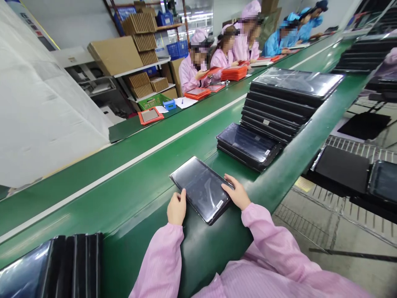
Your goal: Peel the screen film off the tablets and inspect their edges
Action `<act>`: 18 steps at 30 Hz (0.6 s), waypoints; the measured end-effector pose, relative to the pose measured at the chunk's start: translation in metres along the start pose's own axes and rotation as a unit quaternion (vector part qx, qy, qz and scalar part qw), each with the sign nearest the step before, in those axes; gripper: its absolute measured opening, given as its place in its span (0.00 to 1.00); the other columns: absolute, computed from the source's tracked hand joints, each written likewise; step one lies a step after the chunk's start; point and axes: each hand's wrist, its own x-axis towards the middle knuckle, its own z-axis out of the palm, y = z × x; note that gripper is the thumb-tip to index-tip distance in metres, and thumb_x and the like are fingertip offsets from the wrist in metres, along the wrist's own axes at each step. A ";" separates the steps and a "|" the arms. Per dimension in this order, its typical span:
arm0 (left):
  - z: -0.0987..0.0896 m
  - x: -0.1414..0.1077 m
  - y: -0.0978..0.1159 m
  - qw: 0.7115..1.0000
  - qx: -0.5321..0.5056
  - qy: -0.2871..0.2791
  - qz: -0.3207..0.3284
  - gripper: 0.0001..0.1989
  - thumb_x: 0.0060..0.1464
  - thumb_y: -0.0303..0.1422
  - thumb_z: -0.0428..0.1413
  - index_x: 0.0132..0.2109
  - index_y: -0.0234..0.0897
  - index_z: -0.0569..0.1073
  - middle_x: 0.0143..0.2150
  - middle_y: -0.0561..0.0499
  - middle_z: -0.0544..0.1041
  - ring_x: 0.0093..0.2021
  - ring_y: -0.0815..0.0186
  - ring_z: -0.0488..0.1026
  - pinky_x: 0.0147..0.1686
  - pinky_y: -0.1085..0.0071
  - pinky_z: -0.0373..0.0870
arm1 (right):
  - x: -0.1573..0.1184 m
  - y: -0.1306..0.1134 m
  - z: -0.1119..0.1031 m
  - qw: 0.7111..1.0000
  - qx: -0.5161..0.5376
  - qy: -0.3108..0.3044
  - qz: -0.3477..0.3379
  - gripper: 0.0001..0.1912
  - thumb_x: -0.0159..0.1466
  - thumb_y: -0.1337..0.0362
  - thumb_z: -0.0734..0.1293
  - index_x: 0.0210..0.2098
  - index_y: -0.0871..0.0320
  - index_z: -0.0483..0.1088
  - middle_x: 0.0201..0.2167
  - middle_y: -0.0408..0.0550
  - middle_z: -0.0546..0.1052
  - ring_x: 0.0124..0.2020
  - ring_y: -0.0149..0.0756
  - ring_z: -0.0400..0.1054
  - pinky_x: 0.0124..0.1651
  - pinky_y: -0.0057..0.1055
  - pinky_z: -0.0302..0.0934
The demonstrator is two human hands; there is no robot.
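A black tablet [200,188] with a glossy, film-covered screen and a small white label at its lower corner lies tilted over the green table [139,182]. My left hand [176,207] grips its left edge, thumb on the rim. On the opposite edge my right hand [237,192] is closed, thumb and index finger over the rim. Whether the tablet touches the table is hard to tell. Beyond my right hand sits a short stack of similar tablets [248,142], beside a taller stack [276,107].
More black tablets [79,265] stand close together at the lower left. A wire rack [335,207] holding black tablets is at the right. Across the table, people in pink and blue handle orange-framed items [234,73]. Shelves with boxes [114,54] stand behind.
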 end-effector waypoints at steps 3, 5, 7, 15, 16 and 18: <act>0.008 -0.022 -0.009 0.995 -0.097 -0.017 -0.022 0.22 0.57 0.51 0.53 0.48 0.38 0.69 0.56 0.37 0.73 0.54 0.53 0.73 0.46 0.61 0.72 | 0.004 -0.001 -0.002 0.998 0.044 -0.024 0.042 0.31 0.54 0.53 0.72 0.55 0.58 0.72 0.57 0.56 0.74 0.60 0.48 0.67 0.64 0.44 0.58; 0.016 -0.038 -0.007 0.974 -0.214 -0.059 -0.048 0.27 0.56 0.49 0.56 0.58 0.42 0.65 0.60 0.41 0.70 0.55 0.58 0.72 0.43 0.66 0.73 | 0.006 -0.006 -0.002 0.994 0.073 -0.046 0.073 0.26 0.52 0.55 0.73 0.49 0.57 0.76 0.53 0.53 0.78 0.56 0.48 0.71 0.62 0.42 0.61; 0.020 -0.047 -0.002 0.945 -0.303 -0.087 -0.086 0.32 0.52 0.47 0.61 0.61 0.44 0.63 0.59 0.44 0.72 0.54 0.60 0.73 0.43 0.70 0.72 | 0.006 -0.012 0.000 0.986 0.108 -0.067 0.107 0.22 0.51 0.56 0.74 0.44 0.56 0.79 0.45 0.50 0.81 0.47 0.47 0.75 0.55 0.41 0.66; 0.011 -0.029 0.008 0.869 -0.409 -0.171 -0.221 0.14 0.47 0.36 0.64 0.39 0.32 0.75 0.33 0.49 0.79 0.30 0.67 0.75 0.30 0.72 0.73 | -0.009 -0.029 0.004 0.953 0.254 0.008 0.166 0.20 0.45 0.61 0.77 0.38 0.57 0.80 0.34 0.46 0.82 0.40 0.41 0.75 0.45 0.33 0.67; 0.012 -0.029 0.007 0.862 -0.423 -0.166 -0.225 0.14 0.47 0.36 0.64 0.39 0.32 0.75 0.33 0.50 0.79 0.29 0.67 0.75 0.30 0.72 0.73 | -0.016 -0.029 0.004 0.946 0.275 0.040 0.167 0.21 0.46 0.59 0.77 0.40 0.56 0.79 0.35 0.44 0.82 0.42 0.40 0.74 0.46 0.31 0.67; 0.016 -0.031 0.006 0.860 -0.436 -0.147 -0.219 0.14 0.47 0.35 0.64 0.40 0.33 0.75 0.33 0.50 0.79 0.28 0.67 0.74 0.28 0.72 0.72 | -0.035 -0.028 0.006 0.924 0.324 0.083 0.185 0.20 0.49 0.56 0.75 0.42 0.53 0.76 0.35 0.42 0.81 0.43 0.39 0.75 0.46 0.31 0.68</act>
